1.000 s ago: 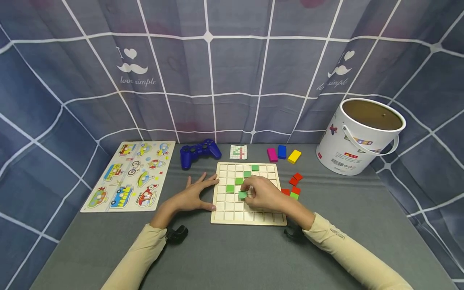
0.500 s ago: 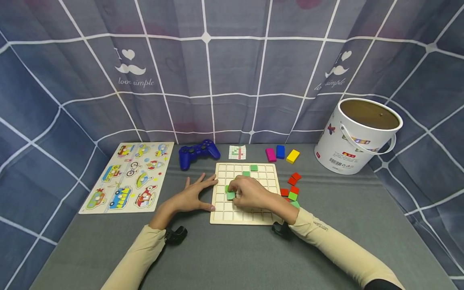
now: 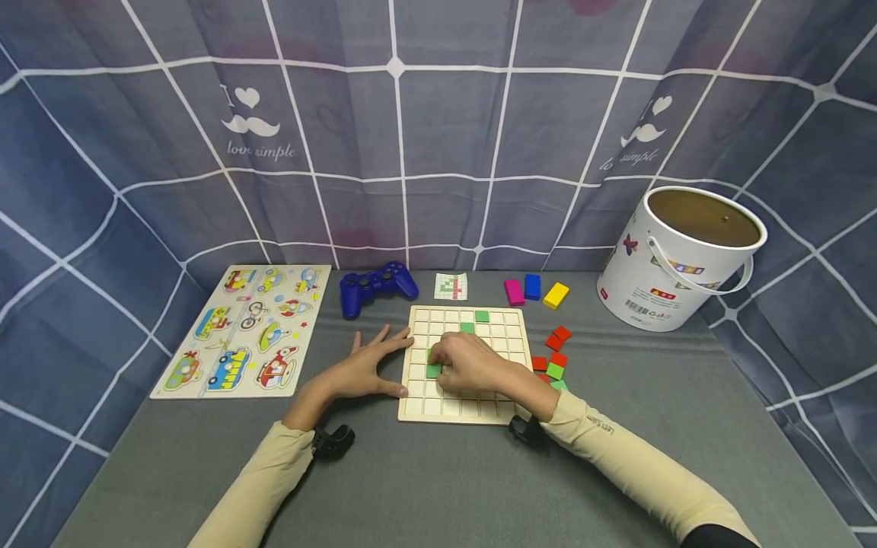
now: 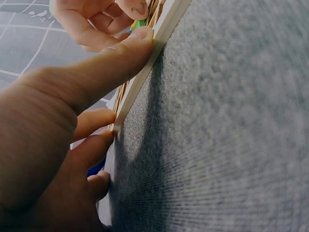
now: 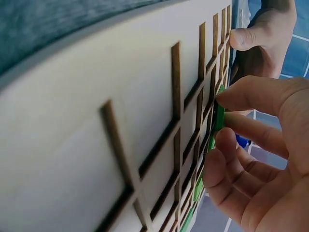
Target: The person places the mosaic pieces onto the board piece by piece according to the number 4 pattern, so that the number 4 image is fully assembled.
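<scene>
A pale wooden grid board (image 3: pixel 438 412) lies on the grey table. My right hand (image 3: pixel 473 367) is over its left-middle part, thumb and fingertips pinching a green square tile (image 5: pixel 220 115) against the grid. In the head view this green tile (image 3: pixel 433 371) shows just left of the fingertips. Further green tiles (image 3: pixel 483 316) sit in cells running diagonally towards the top right, partly covered by the right hand. My left hand (image 3: pixel 359 373) spreads its fingers along the board's left edge; its thumb (image 4: pixel 130 50) touches the side near the front.
Loose red tiles (image 3: pixel 558 359) and green tiles (image 3: pixel 555 371) lie right of the board. Behind it are a small pattern card (image 3: pixel 451 287) and pink, blue and yellow blocks (image 3: pixel 532 287). A blue game controller (image 3: pixel 378 285), a picture puzzle board (image 3: pixel 236 327) and a white bucket (image 3: pixel 664 281) stand around.
My right hand has moved left across the board with the green tile, from the middle to a cell below the leftmost green tile, and lowered it there. The left hand stays put.
</scene>
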The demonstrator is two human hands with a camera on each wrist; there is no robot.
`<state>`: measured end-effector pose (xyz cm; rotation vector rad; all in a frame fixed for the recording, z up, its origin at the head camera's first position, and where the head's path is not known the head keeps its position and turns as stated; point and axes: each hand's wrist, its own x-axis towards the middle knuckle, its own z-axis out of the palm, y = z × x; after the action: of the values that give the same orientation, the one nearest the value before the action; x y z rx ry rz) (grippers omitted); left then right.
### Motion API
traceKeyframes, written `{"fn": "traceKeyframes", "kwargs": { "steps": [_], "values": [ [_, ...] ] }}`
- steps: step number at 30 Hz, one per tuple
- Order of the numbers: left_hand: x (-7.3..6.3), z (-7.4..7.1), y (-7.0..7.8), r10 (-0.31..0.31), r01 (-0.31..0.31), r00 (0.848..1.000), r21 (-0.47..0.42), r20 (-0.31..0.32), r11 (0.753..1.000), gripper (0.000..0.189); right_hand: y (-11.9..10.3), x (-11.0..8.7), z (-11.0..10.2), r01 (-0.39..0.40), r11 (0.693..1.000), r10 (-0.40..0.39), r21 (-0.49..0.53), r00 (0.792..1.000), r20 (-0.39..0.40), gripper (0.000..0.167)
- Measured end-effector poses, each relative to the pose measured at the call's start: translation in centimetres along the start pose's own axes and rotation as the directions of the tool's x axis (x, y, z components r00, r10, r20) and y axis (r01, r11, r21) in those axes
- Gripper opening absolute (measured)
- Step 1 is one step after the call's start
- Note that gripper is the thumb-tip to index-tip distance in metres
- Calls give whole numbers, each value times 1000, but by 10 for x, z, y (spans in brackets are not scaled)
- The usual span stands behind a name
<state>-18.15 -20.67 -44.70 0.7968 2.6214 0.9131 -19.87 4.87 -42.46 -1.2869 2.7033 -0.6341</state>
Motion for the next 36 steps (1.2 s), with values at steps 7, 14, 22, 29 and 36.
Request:
{"fn": "traceKeyframes", "kwargs": {
  "steps": [7, 14, 22, 29, 36],
  "values": [
    [-1, -1, 0, -1, 1, 1000, 2, -1, 1000, 92, -1, 0, 0, 3, 1000, -3, -20, 1000, 7, 25],
    [-2, 0, 2, -6, 6, 1000, 10, 9, 1000, 94, 4, -24, -3, -19, 999, 20, 26, 998, -52, 21],
    [-2, 0, 2, -16, 16, 1000, 1, 14, 1000, 96, 26, -73, -15, -43, 998, 48, 38, 989, -140, 19],
    [-3, 2, 0, -17, 17, 1000, -8, 7, 1000, 96, 50, -111, -32, -147, 989, 150, 28, 970, -193, 16],
    [1, -1, 0, -17, 17, 1000, -11, 14, 1000, 96, 74, -142, -41, -245, 969, 246, 35, 946, -212, 17]
  ]
}}
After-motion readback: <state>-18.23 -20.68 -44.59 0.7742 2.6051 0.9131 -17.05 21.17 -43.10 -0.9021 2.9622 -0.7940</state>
